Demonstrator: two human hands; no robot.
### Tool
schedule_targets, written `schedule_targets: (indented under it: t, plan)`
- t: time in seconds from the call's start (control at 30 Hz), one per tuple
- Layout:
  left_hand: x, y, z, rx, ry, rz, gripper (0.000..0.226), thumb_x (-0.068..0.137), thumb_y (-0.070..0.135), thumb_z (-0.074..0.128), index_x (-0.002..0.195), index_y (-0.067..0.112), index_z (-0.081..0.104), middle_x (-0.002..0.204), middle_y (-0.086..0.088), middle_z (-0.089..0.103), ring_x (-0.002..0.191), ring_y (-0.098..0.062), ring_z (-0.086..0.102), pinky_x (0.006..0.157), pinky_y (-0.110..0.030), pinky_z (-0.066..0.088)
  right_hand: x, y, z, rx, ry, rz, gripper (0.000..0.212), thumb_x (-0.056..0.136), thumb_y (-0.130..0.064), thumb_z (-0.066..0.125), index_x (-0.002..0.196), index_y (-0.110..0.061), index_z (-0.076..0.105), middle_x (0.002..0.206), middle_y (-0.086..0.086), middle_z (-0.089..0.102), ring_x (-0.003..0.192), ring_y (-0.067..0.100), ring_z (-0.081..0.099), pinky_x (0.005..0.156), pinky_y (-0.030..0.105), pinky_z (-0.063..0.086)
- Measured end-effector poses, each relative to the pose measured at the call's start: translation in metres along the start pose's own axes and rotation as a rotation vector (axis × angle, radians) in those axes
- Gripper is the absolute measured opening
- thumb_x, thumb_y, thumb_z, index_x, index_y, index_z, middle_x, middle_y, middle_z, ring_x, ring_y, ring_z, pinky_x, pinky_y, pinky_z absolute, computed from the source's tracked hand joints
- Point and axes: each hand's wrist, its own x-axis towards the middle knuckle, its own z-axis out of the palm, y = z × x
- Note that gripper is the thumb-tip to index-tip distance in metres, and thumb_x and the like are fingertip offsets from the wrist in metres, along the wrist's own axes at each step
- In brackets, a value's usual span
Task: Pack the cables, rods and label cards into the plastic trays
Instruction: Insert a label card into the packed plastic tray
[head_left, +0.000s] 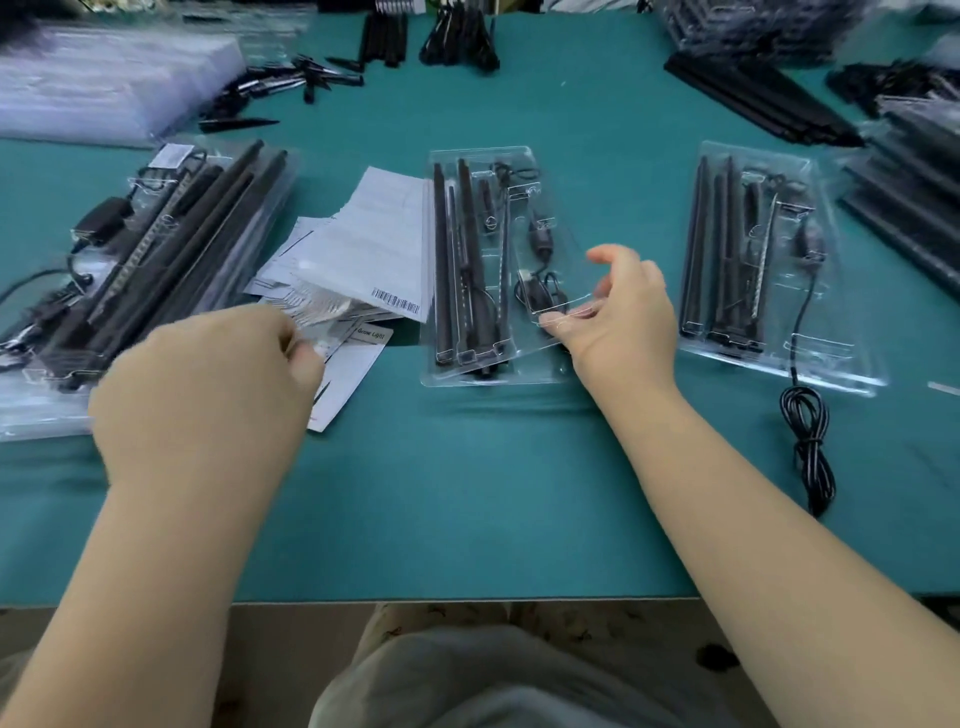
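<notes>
A clear plastic tray (519, 371) lies in the middle of the green table, holding black rods (441, 260) and a coiled cable (540, 291). My right hand (618, 312) rests at the tray's right side, thumb on its lower rim, fingers loosely spread above it. My left hand (208, 384) pinches a white label card (343, 384) at the near end of a loose pile of label cards (374, 244). A second tray (826, 364) at the right holds rods, and its black cable (808, 441) trails out onto the table.
A stack of filled trays (156, 249) lies at the left. Clear empty trays (104, 83) are piled at the far left. Loose black rods (753, 98) and more stacked trays (909, 192) sit at the far right. The table's front edge (467, 600) is near my lap.
</notes>
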Motion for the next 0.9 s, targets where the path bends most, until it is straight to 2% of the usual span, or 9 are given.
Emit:
schedule_targets:
  t: [0.13,0.23,0.33,0.43,0.6,0.67,0.73,0.8,0.9]
  plan:
    - [0.002,0.000,-0.020,-0.403,0.071,0.033,0.023,0.079,0.052,0.052,0.083,0.031,0.060,0.070,0.004,0.063,0.069,-0.031,0.058,0.069,-0.046,0.052,-0.003,0.000,-0.001,0.009,-0.004,-0.039,0.063,0.072,-0.020,0.080,0.127,-0.026,0.049,0.090,-0.012,0.040,0.055,-0.007,0.048,0.070,0.026,0.040]
    - [0.018,0.024,-0.022,-0.775,0.057,0.018,0.015,0.077,0.052,0.064,0.078,0.037,0.065,0.059,0.016,0.061,0.051,-0.003,0.051,0.052,-0.018,0.045,-0.002,-0.002,-0.001,0.026,0.010,-0.024,0.080,0.071,-0.015,0.080,0.138,-0.031,0.038,0.083,-0.015,0.036,0.057,-0.001,0.050,0.074,0.028,0.043]
    - [0.038,0.060,0.001,-1.002,-0.161,-0.050,0.009,0.080,0.034,0.070,0.076,0.027,0.066,0.052,0.017,0.056,0.044,0.000,0.045,0.043,-0.013,0.037,-0.004,-0.002,-0.001,0.040,0.010,-0.045,0.088,0.072,-0.013,0.080,0.143,-0.034,0.032,0.084,-0.016,0.036,0.057,0.000,0.050,0.075,0.029,0.045]
    - [0.055,0.092,0.033,-0.995,-0.323,-0.133,0.026,0.086,0.024,0.066,0.107,0.030,0.052,0.080,0.005,0.063,0.055,-0.009,0.052,0.053,-0.022,0.046,-0.003,0.000,-0.001,0.029,0.011,-0.045,0.084,0.073,-0.011,0.077,0.142,-0.033,0.034,0.098,-0.009,0.044,0.059,0.001,0.050,0.075,0.030,0.045]
    - [0.053,0.115,0.055,-1.065,-0.363,0.080,0.016,0.091,0.030,0.056,0.105,0.037,0.058,0.080,0.017,0.065,0.055,0.004,0.052,0.055,-0.013,0.042,-0.001,0.002,-0.002,0.032,0.030,-0.025,0.089,0.069,-0.018,0.081,0.142,-0.029,0.031,0.109,-0.002,0.039,0.068,0.011,0.054,0.072,0.028,0.039]
    - [0.048,0.105,0.062,-0.986,-0.483,0.286,0.048,0.081,0.052,0.061,0.126,0.041,0.049,0.107,0.023,0.061,0.094,0.005,0.058,0.080,-0.016,0.046,-0.002,0.002,-0.002,0.028,0.036,-0.032,0.080,0.070,-0.014,0.075,0.139,-0.025,0.036,0.105,-0.004,0.038,0.065,0.004,0.048,0.072,0.027,0.038]
    - [0.045,0.096,0.068,-0.748,-0.599,0.455,0.096,0.064,0.074,0.060,0.146,0.043,0.022,0.138,0.014,0.045,0.131,-0.006,0.037,0.105,-0.028,0.032,0.000,0.003,-0.003,0.002,0.007,-0.037,0.067,0.073,-0.014,0.069,0.134,-0.021,0.043,0.100,-0.004,0.039,0.070,0.012,0.046,0.072,0.027,0.037]
    - [0.042,0.092,0.072,-0.584,-0.600,0.531,0.119,0.054,0.083,0.054,0.151,0.038,0.004,0.149,0.007,0.032,0.139,-0.010,0.023,0.112,-0.030,0.021,0.001,0.004,-0.006,-0.060,-0.075,-0.074,0.061,0.078,-0.021,0.069,0.134,-0.019,0.046,0.096,-0.004,0.041,0.079,0.015,0.044,0.066,0.023,0.029]
    - [0.038,0.097,0.074,-0.510,-0.518,0.546,0.117,0.057,0.086,0.041,0.152,0.032,-0.002,0.154,0.003,0.026,0.142,-0.011,0.018,0.109,-0.025,0.011,0.002,0.009,-0.015,-0.026,-0.218,-0.130,0.068,0.082,-0.017,0.066,0.142,-0.026,0.036,0.091,-0.006,0.046,0.076,0.015,0.050,0.069,0.027,0.039]
